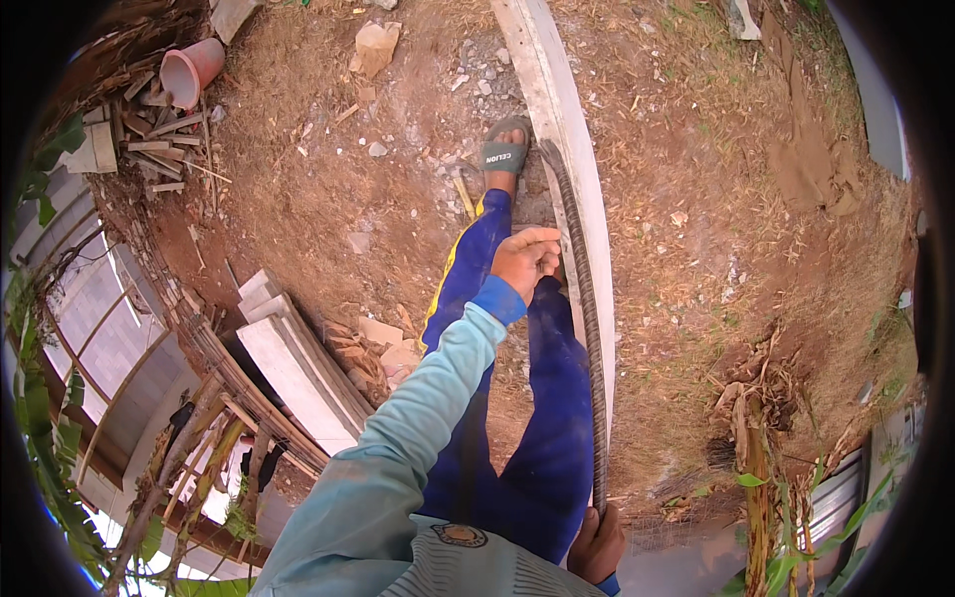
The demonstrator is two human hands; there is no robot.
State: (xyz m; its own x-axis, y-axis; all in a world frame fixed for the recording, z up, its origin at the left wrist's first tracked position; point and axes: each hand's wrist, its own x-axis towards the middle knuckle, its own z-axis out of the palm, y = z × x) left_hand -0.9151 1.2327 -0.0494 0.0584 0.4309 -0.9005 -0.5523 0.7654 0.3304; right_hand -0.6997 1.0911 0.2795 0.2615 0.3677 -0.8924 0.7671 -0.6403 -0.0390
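A long, dark, ribbed steel bar (584,289) lies along a pale wooden plank (537,60), running lengthwise away from me. Its near end is in my right hand (599,545), whose fingers are wrapped round it at the lower edge of the view. At the far end the bar narrows to a flattened tip over the plank. My left hand (527,261) is held out beside the middle of the bar, just left of it. Its index finger stretches toward the bar and the other fingers bend loosely; I see nothing in it.
My sandalled foot (504,151) stands by the plank's left edge. Stacked boards (298,368) lie at the left. Farther off are scrap wood (159,149) and a pinkish bucket (193,74). Stones and dry litter dot the dirt ground. A dried plant stump (758,438) stands at the right.
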